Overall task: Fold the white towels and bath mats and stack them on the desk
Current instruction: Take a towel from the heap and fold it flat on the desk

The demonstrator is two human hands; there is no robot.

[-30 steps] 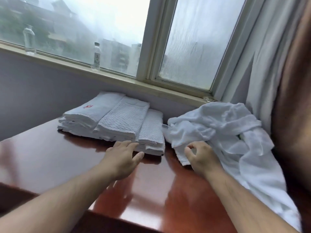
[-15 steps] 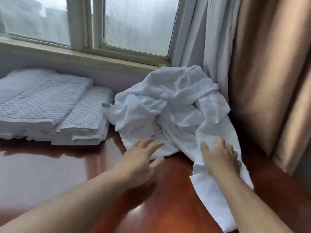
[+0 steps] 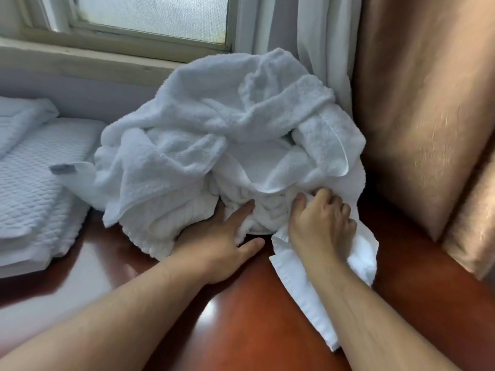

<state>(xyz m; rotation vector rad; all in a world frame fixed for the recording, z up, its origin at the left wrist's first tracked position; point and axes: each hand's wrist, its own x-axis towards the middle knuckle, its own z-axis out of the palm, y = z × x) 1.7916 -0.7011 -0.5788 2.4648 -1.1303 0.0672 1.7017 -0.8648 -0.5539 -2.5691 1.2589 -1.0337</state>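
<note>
A crumpled heap of white towels [image 3: 214, 135] lies on the glossy red-brown desk [image 3: 241, 317], pushed against the window wall and the curtain. My right hand [image 3: 318, 223] grips a fold of towel at the heap's lower right, fingers curled into the cloth. A long strip of that towel [image 3: 302, 287] trails toward me under my right forearm. My left hand [image 3: 222, 245] lies at the heap's front edge with its fingers straight and pushed into the folds. A stack of folded white bath mats and towels [image 3: 32, 188] sits on the desk at the left.
The window sill [image 3: 80, 60] runs behind the desk. A white sheer curtain [image 3: 326, 36] and a heavy tan curtain [image 3: 428, 116] hang close on the right, touching the heap. A grey label [image 3: 63, 169] sticks out of the heap toward the folded stack.
The view swung right and closer to the heap. Both hands moved forward into the heap; my right hand closed on a fold of towel and my left slid under the front edge.
</note>
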